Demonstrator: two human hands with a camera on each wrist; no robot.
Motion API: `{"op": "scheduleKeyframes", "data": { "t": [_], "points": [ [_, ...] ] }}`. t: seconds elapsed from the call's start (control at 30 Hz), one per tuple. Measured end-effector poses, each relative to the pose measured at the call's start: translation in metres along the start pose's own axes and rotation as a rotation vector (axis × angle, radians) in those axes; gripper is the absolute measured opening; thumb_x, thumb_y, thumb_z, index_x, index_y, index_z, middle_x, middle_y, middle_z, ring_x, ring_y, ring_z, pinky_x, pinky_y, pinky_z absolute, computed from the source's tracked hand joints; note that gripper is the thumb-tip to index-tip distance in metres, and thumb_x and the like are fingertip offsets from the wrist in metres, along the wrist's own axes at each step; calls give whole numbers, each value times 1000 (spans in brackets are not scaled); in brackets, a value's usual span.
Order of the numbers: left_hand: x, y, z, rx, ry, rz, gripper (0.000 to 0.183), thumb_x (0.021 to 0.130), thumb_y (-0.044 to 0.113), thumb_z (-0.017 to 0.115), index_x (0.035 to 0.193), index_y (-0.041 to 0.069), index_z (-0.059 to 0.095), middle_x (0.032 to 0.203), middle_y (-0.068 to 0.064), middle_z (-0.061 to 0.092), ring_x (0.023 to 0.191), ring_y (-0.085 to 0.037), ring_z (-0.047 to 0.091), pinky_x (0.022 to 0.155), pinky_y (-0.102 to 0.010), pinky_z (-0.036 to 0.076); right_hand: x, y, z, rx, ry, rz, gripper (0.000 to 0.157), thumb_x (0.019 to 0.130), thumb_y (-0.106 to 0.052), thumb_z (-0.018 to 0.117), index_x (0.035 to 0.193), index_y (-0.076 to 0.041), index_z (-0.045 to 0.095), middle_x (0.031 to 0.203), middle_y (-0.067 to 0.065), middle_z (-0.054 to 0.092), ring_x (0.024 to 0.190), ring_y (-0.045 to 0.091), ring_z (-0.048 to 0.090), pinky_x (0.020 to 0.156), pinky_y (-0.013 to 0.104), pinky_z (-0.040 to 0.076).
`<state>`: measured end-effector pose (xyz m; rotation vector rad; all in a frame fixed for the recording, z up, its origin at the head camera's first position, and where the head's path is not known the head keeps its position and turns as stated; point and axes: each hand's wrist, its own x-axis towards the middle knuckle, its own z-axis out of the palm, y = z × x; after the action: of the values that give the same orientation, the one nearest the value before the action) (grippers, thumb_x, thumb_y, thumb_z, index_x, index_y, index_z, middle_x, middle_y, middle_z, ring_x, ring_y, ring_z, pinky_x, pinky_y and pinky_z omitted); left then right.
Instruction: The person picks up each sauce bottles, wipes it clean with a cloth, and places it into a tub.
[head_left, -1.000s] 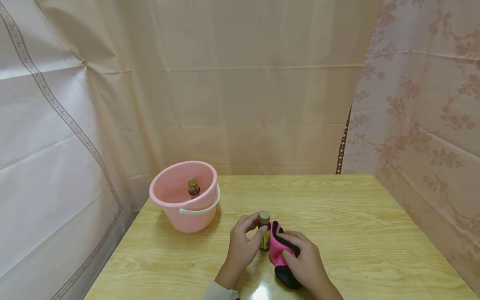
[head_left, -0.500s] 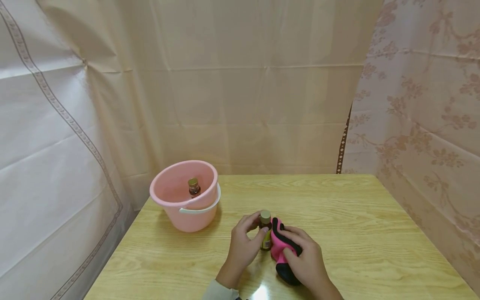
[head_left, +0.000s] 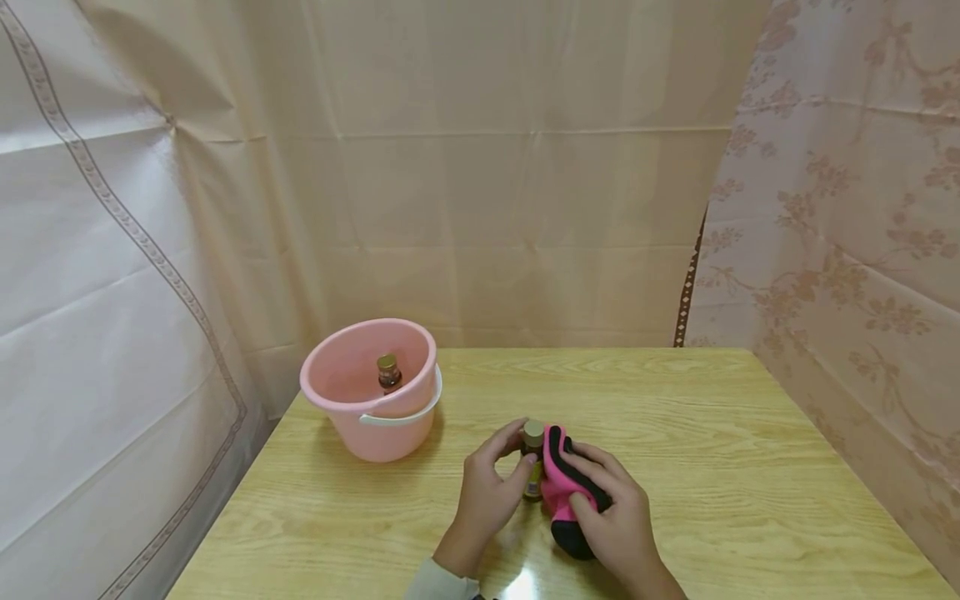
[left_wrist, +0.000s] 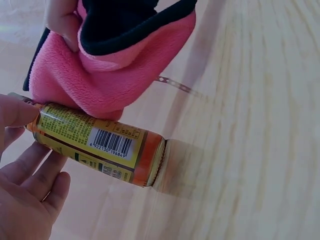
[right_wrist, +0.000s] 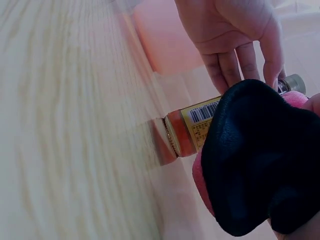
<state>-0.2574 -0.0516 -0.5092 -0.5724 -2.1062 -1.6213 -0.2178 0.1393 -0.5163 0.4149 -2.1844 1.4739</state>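
Observation:
A small brown glass bottle point(head_left: 534, 481) with a gold cap and a yellow-and-orange label stands upright, its base right at the tabletop. My left hand point(head_left: 487, 492) pinches it near the neck between thumb and fingers. In the left wrist view the barcode side of the bottle point(left_wrist: 100, 142) shows. My right hand point(head_left: 618, 512) grips a bunched pink cloth with black edging point(head_left: 558, 492), which lies against the bottle's right side. From the right wrist, the black face of the cloth point(right_wrist: 250, 160) covers part of the bottle point(right_wrist: 200, 117).
A pink bucket point(head_left: 382, 437) with a white handle stands at the table's back left. Inside it is another gold-capped brown bottle point(head_left: 388, 373). The wooden table point(head_left: 712, 450) ends at a beige curtain point(head_left: 517, 208) behind, with patterned cloth hanging at the right.
The right hand has shifted the cloth slightly away from me along the bottle's side. The bottle has turned a little, bringing its barcode into view. The left hand keeps its pinch.

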Motion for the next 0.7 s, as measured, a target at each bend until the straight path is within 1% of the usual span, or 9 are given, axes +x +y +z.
{"op": "scheduleKeyframes", "data": {
  "t": [0.07,0.17,0.33,0.43,0.57,0.7],
  "points": [
    [0,1,0,2,3,23,44,94,8,74,136,19,67,120,0,76,110,-20,73,98,-44,56,0,0,0,11,1,2,65,78,19,68,123,-28,75,139,-2,63,128,20,62,94,16,52],
    [0,1,0,-16,-2,27,41,95,10,74,135,19,67,120,-1,76,110,-20,73,98,-42,57,0,0,0,15,-3,12,65,78,18,68,123,-29,75,139,-3,63,128,20,62,93,16,52],
    [0,1,0,-91,-19,-19,40,96,14,74,134,23,68,121,3,76,112,-19,72,100,-42,56,0,2,1,1,-20,58,66,80,16,69,124,-33,75,138,-6,63,127,19,62,92,15,52],
    [1,1,0,-131,-29,-25,40,97,14,73,135,21,67,124,1,74,115,-22,71,102,-41,55,0,3,0,-23,-35,92,64,81,13,70,123,-35,75,137,-8,63,128,17,61,94,16,51],
    [0,1,0,-160,-34,-46,40,97,13,74,136,21,67,125,-4,68,116,-24,69,104,-38,53,0,3,0,-53,-60,139,61,81,11,71,120,-36,75,135,-10,64,128,16,61,92,19,53],
    [0,1,0,-162,-21,-98,40,96,15,76,134,23,68,119,-4,61,114,-21,68,105,-36,52,1,4,1,-86,-88,157,58,80,9,72,119,-33,77,132,-7,67,125,18,62,91,22,54]
  ]
}}
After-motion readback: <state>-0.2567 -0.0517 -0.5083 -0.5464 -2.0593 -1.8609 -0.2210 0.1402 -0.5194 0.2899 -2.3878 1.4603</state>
